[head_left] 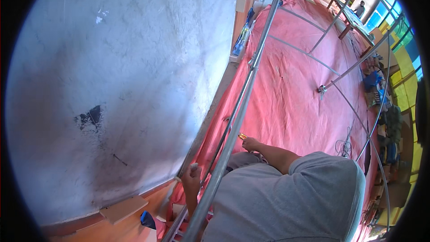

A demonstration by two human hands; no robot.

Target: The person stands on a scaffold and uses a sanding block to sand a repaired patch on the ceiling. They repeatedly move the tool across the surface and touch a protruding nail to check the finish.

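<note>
My left hand (191, 180) is raised close to the grey-white wall (148, 85), on the left side of a metal scaffold pole (242, 112). Its fingers are closed around a small pale grey lump (194, 166) whose kind I cannot make out. On the other side of the pole, my right hand (251, 144) grips a small tool with a yellow-orange body (242, 136). The tool's working end is too small to tell. A dark, rough patch (93, 117) marks the plaster, and a short dark streak (119, 159) lies below it.
Scaffold tubes (354, 67) cross the space on my right. Wrinkled red sheeting (286, 89) spreads below, with coiled cable (344, 145) on it. Cardboard (123, 209) lies at the wall's foot. Piled goods (392, 125) line the right, and another person (359, 9) is far off beside a long table (354, 23).
</note>
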